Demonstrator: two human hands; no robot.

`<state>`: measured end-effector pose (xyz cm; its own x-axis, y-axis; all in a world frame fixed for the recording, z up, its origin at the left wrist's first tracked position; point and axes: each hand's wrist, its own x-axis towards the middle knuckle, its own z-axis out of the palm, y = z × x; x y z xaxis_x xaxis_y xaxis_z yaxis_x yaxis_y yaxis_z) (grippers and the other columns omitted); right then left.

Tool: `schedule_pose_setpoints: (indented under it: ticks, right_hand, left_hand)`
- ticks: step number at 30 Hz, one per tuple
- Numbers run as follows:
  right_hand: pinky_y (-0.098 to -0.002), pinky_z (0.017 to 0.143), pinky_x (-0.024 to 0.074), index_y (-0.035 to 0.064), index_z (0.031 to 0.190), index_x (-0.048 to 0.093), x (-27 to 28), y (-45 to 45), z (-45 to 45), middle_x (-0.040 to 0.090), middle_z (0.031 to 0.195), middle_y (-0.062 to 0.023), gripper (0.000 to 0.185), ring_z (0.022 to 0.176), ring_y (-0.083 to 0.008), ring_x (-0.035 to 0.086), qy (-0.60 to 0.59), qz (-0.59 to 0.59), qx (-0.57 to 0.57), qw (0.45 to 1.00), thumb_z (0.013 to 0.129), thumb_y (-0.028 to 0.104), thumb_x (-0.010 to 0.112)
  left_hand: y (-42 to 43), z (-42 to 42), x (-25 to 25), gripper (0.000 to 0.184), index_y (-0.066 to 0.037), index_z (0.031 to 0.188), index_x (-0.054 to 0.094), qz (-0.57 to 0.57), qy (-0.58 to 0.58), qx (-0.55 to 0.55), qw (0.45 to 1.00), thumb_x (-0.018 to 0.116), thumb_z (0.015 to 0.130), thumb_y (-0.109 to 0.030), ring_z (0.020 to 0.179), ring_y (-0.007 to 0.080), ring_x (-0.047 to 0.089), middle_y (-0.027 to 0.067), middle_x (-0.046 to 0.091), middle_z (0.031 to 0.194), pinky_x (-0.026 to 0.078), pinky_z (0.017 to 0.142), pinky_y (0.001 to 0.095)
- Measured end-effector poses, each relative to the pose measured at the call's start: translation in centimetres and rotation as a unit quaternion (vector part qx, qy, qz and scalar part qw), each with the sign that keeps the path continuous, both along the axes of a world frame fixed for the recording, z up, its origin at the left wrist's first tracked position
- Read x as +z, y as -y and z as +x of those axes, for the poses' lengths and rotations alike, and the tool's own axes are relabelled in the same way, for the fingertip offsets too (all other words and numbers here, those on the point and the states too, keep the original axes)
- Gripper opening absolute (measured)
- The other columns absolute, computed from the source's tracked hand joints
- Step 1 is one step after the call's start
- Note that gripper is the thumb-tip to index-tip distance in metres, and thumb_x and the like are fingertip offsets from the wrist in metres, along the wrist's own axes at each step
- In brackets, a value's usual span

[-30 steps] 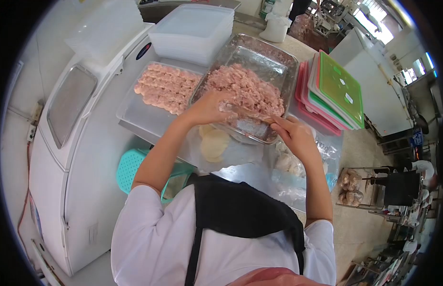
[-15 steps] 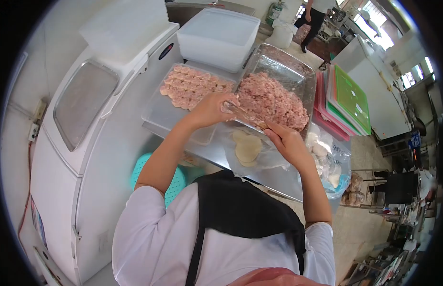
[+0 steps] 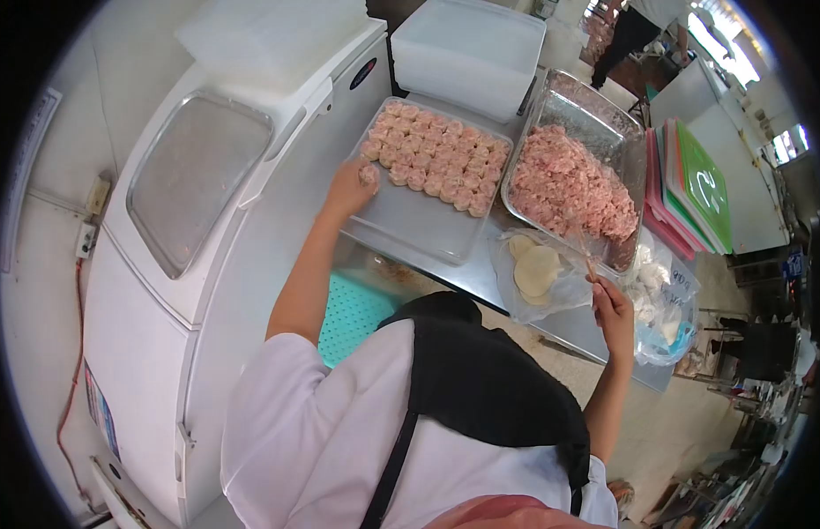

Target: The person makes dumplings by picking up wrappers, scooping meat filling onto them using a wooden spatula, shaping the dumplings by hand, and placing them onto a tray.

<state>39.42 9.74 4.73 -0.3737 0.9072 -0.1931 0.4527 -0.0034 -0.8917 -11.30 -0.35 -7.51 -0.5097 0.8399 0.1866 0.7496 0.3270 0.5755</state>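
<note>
A small meat-topped dumpling (image 3: 369,175) is held between the curled thumb and fingers of the left hand (image 3: 348,188), at the left edge of a clear tray (image 3: 419,225). The far part of the tray is taken up by close-set rows of dumplings (image 3: 441,157), which are packed nearly to the right edge. Along the near side a wide bare strip is left, running from the left hand to the near right corner.

By the right hand (image 3: 611,304), a spatula (image 3: 590,263) is gripped in closed fingers. Its tip is pointed over the near rim of a metal pan (image 3: 600,106); whether the meat (image 3: 564,181) is touched by it cannot be told. The meat is heaped toward the near side of the pan, and the far end is left mostly bare.

Thin round wrappers (image 3: 538,271) are laid on a plastic sheet (image 3: 564,295) at the near edge of the metal table (image 3: 586,332), between the tray and the right hand. The hand is closely bordered on its right by a bag (image 3: 666,295).

The far side of the tray is hemmed in by stacked boxes (image 3: 467,57), and the pan's right side by coloured lids (image 3: 688,181). At the left, the table is flanked by a white freezer (image 3: 145,344).
</note>
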Motion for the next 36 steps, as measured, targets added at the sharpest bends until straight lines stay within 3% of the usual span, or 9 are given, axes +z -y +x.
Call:
schedule_pose_setpoints:
  ticks: [9, 12, 16, 19, 21, 22, 25, 29, 36]
  right_hand:
    - [-0.0179, 0.044, 0.0270, 0.0055, 0.113, 0.067, 0.4, 1.2, -0.2, 0.047, 0.063, 0.0065, 0.029, 0.047, -0.0008, 0.036, -0.023, -0.002, -0.031, 0.999, 0.095, 0.027, 0.059]
    - [-0.0203, 0.049, 0.0338, 0.0041, 0.113, 0.067, 0.6, 0.3, 0.1, 0.049, 0.064, 0.0026, 0.030, 0.053, -0.0045, 0.044, 0.033, -0.012, -0.013, 0.999, 0.095, 0.027, 0.059]
    - [-0.0315, 0.065, 0.0448, 0.0031, 0.112, 0.065, -0.2, -3.5, 1.8, 0.061, 0.075, -0.0098, 0.030, 0.069, -0.0183, 0.058, 0.162, 0.145, 0.083, 0.972, 0.095, 0.026, 0.056]
    - [-0.0431, 0.072, 0.0493, 0.0050, 0.101, 0.068, -0.3, -7.9, 4.6, 0.066, 0.088, -0.0190, 0.024, 0.080, -0.0336, 0.064, 0.326, 0.343, 0.122, 0.872, 0.091, 0.024, 0.057]
    - [-0.0467, 0.071, 0.0496, 0.0073, 0.088, 0.069, 2.2, -10.0, 5.1, 0.065, 0.083, -0.0180, 0.020, 0.083, -0.0362, 0.063, 0.512, 0.329, 0.124, 0.784, 0.088, 0.024, 0.058]
    - [-0.0461, 0.070, 0.0499, 0.0068, 0.083, 0.068, 3.5, -11.0, 5.4, 0.065, 0.080, -0.0164, 0.020, 0.081, -0.0347, 0.064, 0.522, 0.347, 0.124, 0.769, 0.087, 0.024, 0.058]
    - [-0.0442, 0.066, 0.0508, 0.0056, 0.076, 0.067, 4.2, -14.9, 5.8, 0.065, 0.076, -0.0135, 0.021, 0.077, -0.0320, 0.065, 0.507, 0.430, 0.136, 0.735, 0.085, 0.022, 0.057]
    - [-0.0430, 0.061, 0.0519, 0.0061, 0.074, 0.067, -1.5, -18.4, 4.1, 0.066, 0.077, -0.0124, 0.015, 0.074, -0.0301, 0.066, 0.457, 0.508, 0.171, 0.710, 0.080, 0.016, 0.057]
    - [-0.0411, 0.063, 0.0545, 0.0056, 0.068, 0.068, -1.8, -13.4, 5.0, 0.067, 0.072, -0.0153, 0.015, 0.070, -0.0301, 0.068, 0.362, 0.454, 0.298, 0.758, 0.076, 0.010, 0.056]
  left_hand:
    - [-2.6, 2.5, 0.8, 0.071, -0.003, 0.137, 0.035, -0.082, 0.080, 0.041, 0.993, 0.070, 0.078, -0.019, 0.106, 0.0405, 0.057, 0.0244, 0.058, 0.119, 0.046, 0.089, 0.0472]
    - [-3.6, 1.9, -1.6, 0.070, -0.003, 0.139, 0.034, 0.015, 0.017, 0.029, 0.999, 0.067, 0.079, -0.014, 0.107, 0.0418, 0.056, 0.0256, 0.058, 0.117, 0.046, 0.090, 0.0477]
    - [-4.3, 0.6, -3.6, 0.067, -0.002, 0.137, 0.038, 0.026, -0.049, -0.022, 0.998, 0.068, 0.078, -0.013, 0.110, 0.0403, 0.054, 0.0240, 0.056, 0.118, 0.045, 0.092, 0.0452]
    - [-3.2, 1.8, 0.2, 0.063, -0.001, 0.133, 0.043, -0.091, -0.052, -0.053, 0.993, 0.069, 0.077, -0.015, 0.114, 0.0401, 0.052, 0.0234, 0.050, 0.129, 0.044, 0.095, 0.0452]
    - [-3.0, 4.5, 2.7, 0.057, -0.003, 0.129, 0.048, -0.056, -0.082, -0.066, 0.993, 0.070, 0.077, -0.014, 0.112, 0.0394, 0.053, 0.0214, 0.051, 0.129, 0.044, 0.095, 0.0441]
    - [-3.0, 6.0, 4.0, 0.054, -0.003, 0.126, 0.051, -0.037, -0.097, -0.067, 0.992, 0.070, 0.077, -0.014, 0.112, 0.0391, 0.054, 0.0204, 0.051, 0.129, 0.044, 0.095, 0.0436]
    - [-4.7, 13.5, 7.2, 0.043, -0.006, 0.119, 0.057, 0.031, 0.122, -0.162, 0.979, 0.069, 0.078, -0.012, 0.109, 0.0367, 0.056, 0.0170, 0.054, 0.126, 0.045, 0.093, 0.0415]
    - [-7.2, 24.2, 5.9, 0.034, -0.008, 0.111, 0.063, 0.060, 0.103, -0.312, 0.943, 0.068, 0.078, -0.008, 0.094, 0.0244, 0.060, 0.0104, 0.060, 0.110, 0.051, 0.078, 0.0333]
    - [-8.2, 31.5, 0.2, 0.033, -0.005, 0.105, 0.064, 0.049, 0.028, -0.327, 0.943, 0.069, 0.073, -0.010, 0.097, 0.0335, 0.057, 0.0141, 0.059, 0.102, 0.046, 0.087, 0.0413]
